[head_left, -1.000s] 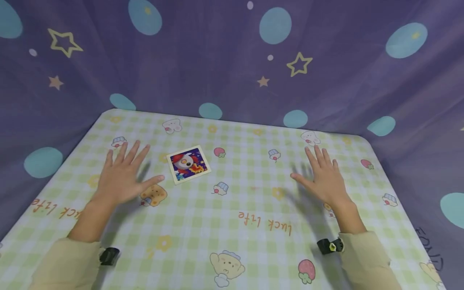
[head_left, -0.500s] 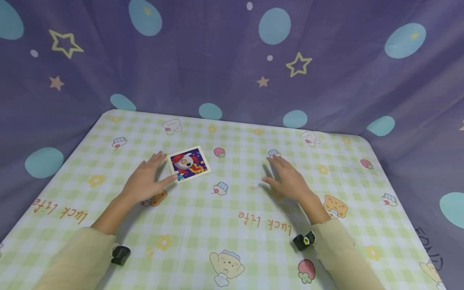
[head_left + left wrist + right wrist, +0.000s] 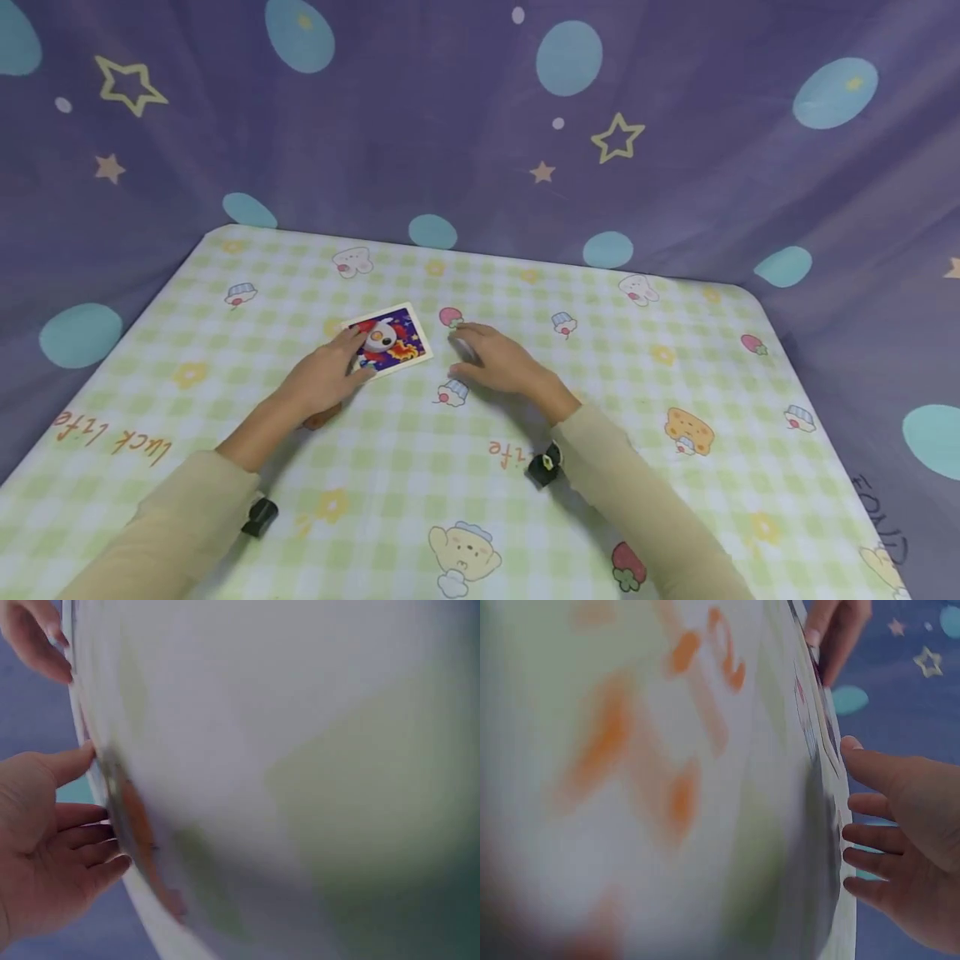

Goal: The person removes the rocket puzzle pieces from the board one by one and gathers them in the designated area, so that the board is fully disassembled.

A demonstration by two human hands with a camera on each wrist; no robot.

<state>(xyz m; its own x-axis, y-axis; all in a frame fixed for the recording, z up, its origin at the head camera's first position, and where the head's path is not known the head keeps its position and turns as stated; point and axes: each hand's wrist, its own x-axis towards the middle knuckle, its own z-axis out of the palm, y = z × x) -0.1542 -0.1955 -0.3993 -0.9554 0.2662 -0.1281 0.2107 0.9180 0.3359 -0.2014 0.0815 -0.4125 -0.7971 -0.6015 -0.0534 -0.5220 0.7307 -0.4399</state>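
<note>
A flat square picture board [image 3: 408, 335] with a cream border and a cartoon character in red on dark blue lies tilted on the tablecloth. My left hand [image 3: 318, 379] is at its left side, fingers and thumb overlapping that edge in the head view; whether they touch it I cannot tell. To the right of the board, a short gap away, my right hand [image 3: 501, 362] reaches in over the cloth with relaxed fingers and holds nothing. In the left wrist view, the left hand [image 3: 52, 847] has its thumb apart from gently bent fingers. The right hand [image 3: 922, 832] looks similar in its own wrist view.
A green-and-white checked tablecloth [image 3: 405, 467] with printed animals, cupcakes and strawberries covers the table. Behind it hangs a purple curtain [image 3: 450, 108] with stars and blue ovals. A dark wrist device [image 3: 545, 465] sits at the right sleeve, another dark device [image 3: 260, 517] at the left.
Both hands have moved inward towards the board from wide apart with spread fingers. The left now overlaps its edge, and the right has travelled far leftward. The board has stayed in place.
</note>
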